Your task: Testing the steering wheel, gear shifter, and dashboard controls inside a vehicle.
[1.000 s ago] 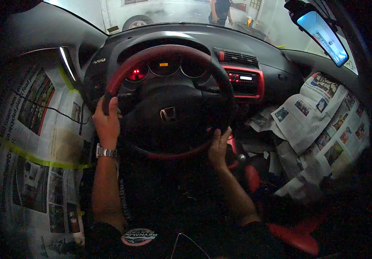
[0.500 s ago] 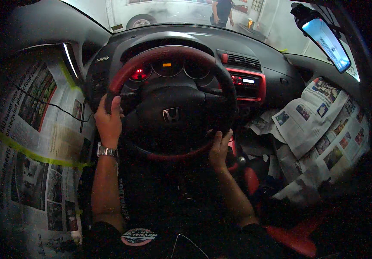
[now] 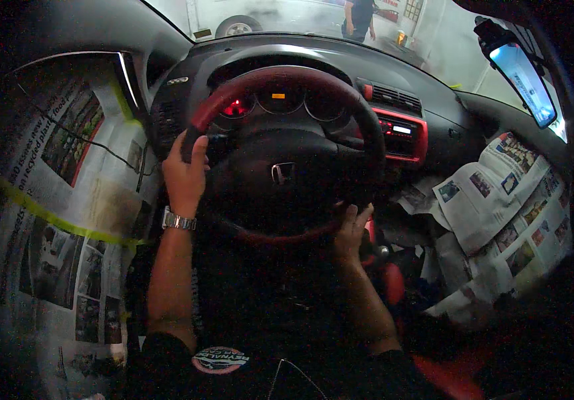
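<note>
I sit at a red-and-black leather steering wheel (image 3: 274, 77). My left hand (image 3: 184, 170), with a metal watch on the wrist, grips the wheel's left side, thumb upright along the rim. My right hand (image 3: 354, 227) holds the lower right of the rim, its fingers curled there, partly lost in shadow. Behind the wheel is the instrument cluster (image 3: 280, 100) with red and orange lights. The wheel's centre pad (image 3: 254, 173) carries a silver emblem.
Newspaper (image 3: 94, 193) fastened with yellow tape covers the left door; more lies over the passenger side (image 3: 474, 200). A lit radio (image 3: 397, 133), red seat edge (image 3: 440, 367), gear knob (image 3: 382, 251) and mirror (image 3: 520, 80) surround me. Beyond the windscreen stand a person (image 3: 360, 17) and a wheel (image 3: 237, 27).
The whole view has shifted rightward and a little upward in the frame, as the camera moved. Both hands stay on the steering wheel.
</note>
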The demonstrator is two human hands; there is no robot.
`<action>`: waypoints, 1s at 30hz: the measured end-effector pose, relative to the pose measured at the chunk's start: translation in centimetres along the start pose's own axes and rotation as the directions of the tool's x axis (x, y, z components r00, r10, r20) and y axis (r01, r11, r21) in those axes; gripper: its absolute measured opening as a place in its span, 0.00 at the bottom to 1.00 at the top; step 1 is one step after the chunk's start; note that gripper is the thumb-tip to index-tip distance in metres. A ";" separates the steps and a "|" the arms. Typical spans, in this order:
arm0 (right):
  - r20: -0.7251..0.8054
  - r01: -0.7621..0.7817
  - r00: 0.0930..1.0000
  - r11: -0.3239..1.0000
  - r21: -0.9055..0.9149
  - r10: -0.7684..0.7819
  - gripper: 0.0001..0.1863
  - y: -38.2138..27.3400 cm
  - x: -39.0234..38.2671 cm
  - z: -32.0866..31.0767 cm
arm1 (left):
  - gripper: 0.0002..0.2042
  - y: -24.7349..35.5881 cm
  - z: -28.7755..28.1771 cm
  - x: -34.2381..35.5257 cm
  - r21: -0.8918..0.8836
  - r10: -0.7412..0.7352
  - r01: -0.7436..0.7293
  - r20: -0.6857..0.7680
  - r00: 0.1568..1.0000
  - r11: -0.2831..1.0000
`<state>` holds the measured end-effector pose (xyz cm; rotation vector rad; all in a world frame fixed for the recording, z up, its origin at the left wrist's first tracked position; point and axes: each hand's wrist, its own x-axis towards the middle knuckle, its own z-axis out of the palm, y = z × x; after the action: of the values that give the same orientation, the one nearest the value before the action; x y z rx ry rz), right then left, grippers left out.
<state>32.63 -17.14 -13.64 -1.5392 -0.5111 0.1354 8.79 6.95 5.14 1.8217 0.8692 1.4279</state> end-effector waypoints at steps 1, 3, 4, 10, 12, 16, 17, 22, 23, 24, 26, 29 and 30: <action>0.013 -0.001 1.000 1.000 0.010 0.001 0.47 0.1 0.1 -0.1 | 0.26 0.0 0.0 0.0 0.006 -0.004 0.004 -0.008 1.000 1.000; 0.023 0.015 1.000 1.000 0.005 -0.015 0.47 0.2 0.2 -0.3 | 0.27 0.0 0.0 0.0 -0.012 0.002 -0.002 0.010 1.000 1.000; 0.032 0.018 0.999 1.000 0.002 -0.018 0.48 0.2 0.2 -0.4 | 0.27 -0.1 0.0 0.0 -0.020 -0.003 0.003 0.014 1.000 1.000; 0.069 0.015 0.998 1.000 0.011 -0.015 0.47 -0.2 0.2 -0.5 | 0.27 -0.4 0.1 0.0 -0.041 -0.010 0.010 0.003 1.000 0.999; 0.060 0.023 0.998 0.999 0.025 -0.024 0.47 -0.1 0.2 -0.5 | 0.26 -0.5 0.1 0.0 -0.040 0.009 -0.009 0.001 1.000 0.999; 0.032 0.017 0.999 0.999 0.045 -0.019 0.46 0.2 0.3 -0.3 | 0.26 -0.5 0.0 0.0 -0.039 0.007 -0.007 0.003 1.000 0.999; 0.040 0.022 0.999 0.998 0.058 -0.024 0.46 0.2 0.3 -0.3 | 0.25 -0.5 0.0 0.0 -0.034 0.004 -0.003 0.003 1.000 0.999; 0.035 0.052 0.998 0.997 0.048 -0.054 0.40 -1.5 0.2 0.0 | 0.25 -0.6 0.0 0.0 -0.029 0.000 0.001 0.003 1.000 1.000; 0.032 0.060 0.998 0.996 0.064 -0.062 0.35 -2.1 0.0 0.0 | 0.25 -0.6 0.0 0.0 -0.035 -0.005 0.005 0.002 1.000 0.999; 0.029 0.067 0.997 0.995 0.080 -0.069 0.30 -2.8 -0.3 0.0 | 0.25 -0.7 0.0 0.0 -0.042 -0.010 0.010 0.001 1.000 0.999; 0.010 0.061 0.998 0.998 -0.032 -0.061 0.36 -4.2 -0.8 0.0 | 0.25 -0.7 0.0 0.0 -0.050 -0.011 0.011 -0.002 1.000 0.999; 0.025 0.045 0.999 0.999 -0.024 -0.045 0.43 -5.5 -1.2 0.0 | 0.25 -0.8 0.0 0.0 -0.053 -0.001 0.001 -0.005 1.000 0.999; 0.037 0.070 0.997 0.998 -0.008 -0.069 0.44 -5.6 -1.2 0.0 | 0.25 -0.8 0.0 0.0 -0.052 0.004 -0.004 -0.003 1.000 0.999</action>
<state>30.22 -17.86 -8.50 -1.5287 -0.5947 0.1083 8.74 7.38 4.47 1.7843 0.8230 1.4432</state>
